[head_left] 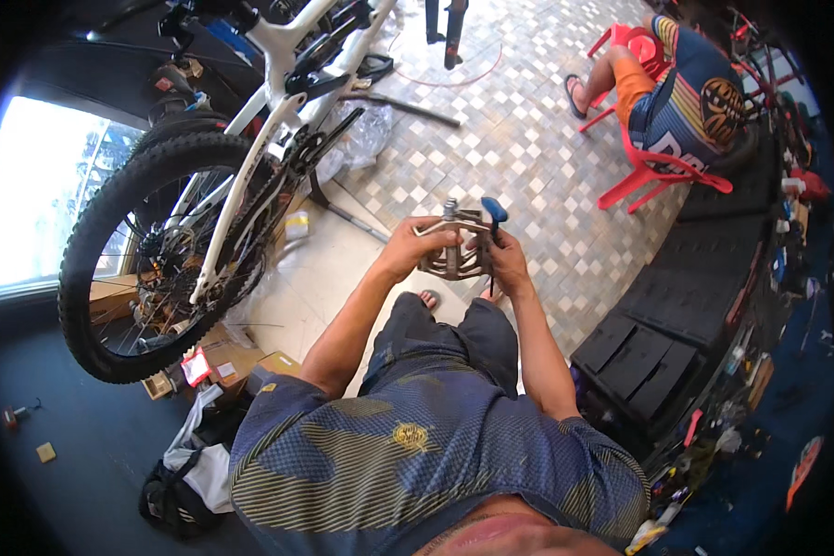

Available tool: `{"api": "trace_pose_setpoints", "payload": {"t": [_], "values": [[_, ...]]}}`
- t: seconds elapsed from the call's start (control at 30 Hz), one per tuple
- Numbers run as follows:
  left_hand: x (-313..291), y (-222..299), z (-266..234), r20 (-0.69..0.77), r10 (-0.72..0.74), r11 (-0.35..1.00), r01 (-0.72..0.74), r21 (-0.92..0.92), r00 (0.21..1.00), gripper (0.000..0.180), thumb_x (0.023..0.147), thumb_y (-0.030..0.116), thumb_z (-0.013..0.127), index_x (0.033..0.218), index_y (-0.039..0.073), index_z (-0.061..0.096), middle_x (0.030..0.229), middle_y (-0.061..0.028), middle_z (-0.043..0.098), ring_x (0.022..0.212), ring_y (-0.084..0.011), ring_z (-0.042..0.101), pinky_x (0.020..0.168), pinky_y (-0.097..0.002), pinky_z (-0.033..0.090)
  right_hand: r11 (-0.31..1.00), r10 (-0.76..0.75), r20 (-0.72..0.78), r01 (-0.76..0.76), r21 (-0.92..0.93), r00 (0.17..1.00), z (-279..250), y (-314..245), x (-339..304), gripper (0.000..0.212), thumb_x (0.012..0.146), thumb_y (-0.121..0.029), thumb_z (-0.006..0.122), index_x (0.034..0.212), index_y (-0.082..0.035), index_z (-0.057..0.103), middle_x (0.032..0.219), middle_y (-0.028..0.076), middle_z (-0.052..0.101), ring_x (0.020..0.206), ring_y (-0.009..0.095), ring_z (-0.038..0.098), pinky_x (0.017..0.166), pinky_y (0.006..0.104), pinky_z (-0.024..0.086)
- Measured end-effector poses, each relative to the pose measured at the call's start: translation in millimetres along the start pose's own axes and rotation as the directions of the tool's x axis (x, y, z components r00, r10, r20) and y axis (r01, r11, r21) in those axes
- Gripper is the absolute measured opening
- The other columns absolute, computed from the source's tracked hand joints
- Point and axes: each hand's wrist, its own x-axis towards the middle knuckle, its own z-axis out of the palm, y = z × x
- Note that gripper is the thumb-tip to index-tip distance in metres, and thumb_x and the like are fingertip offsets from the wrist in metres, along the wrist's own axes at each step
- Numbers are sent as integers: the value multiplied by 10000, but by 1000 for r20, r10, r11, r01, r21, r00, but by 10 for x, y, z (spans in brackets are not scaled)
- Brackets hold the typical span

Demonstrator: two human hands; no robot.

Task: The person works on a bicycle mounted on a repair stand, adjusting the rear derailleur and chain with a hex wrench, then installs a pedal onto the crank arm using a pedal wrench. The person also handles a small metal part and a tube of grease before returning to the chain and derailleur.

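Left hand (408, 250) grip pinched on metal bike pedal (456, 261), thumb over its frame. Right hand (509, 264) grip closed on blue-handled tool (494, 210) at pedal's right side; can't tell if it grips the pedal too. Pedal held above floor (477, 139), ahead of torso. White-framed bike (234, 195) to the left.

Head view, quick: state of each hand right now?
Left hand: closed, holding a brownish metal cage-like pedal.
Right hand: closed, holding a blue-handled, dark-shafted tool beside the pedal.
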Motion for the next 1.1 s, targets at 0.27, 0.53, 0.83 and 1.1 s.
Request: {"api": "trace_pose_setpoints", "payload": {"t": [0.27,0.53,0.83,1.1], "values": [[323,335,708,-148,123,954,-158,-256,981,335,885,149,747,1155,-30,665,1011,-82,725,820,-129,663,744,-286,542,994,46,161,-30,-102,986,-459,-1014,276,342,977,-317,659,1187,-48,638,678,-84,518,475,5,392,425,190,274],[330,295,611,-252,294,896,-357,-262,922,339,877,116,725,1164,-47,644,1111,-146,688,973,-193,669,880,-312,541,999,49,326,-49,-8,944,-325,-1370,671,270,1019,-288,582,1128,-43,614,747,-7,580,438,8,353,391,196,250],[363,324,44,-414,268,717,-467,-518,870,342,890,134,669,1150,-77,603,1135,-186,674,1002,-282,688,888,-453,588,995,96,298,-92,-28,950,139,-1432,1293,327,985,-318,639,1106,-15,626,749,10,591,412,17,346,371,205,235],[287,393,-671,-713,105,906,-362,-220,694,347,891,215,738,1115,-41,666,914,-54,687,762,-139,630,707,-302,538,988,135,157,-121,-96,978,505,-1587,1981,333,976,-329,654,1105,-23,626,737,-1,590,418,15,348,369,209,219]]}}
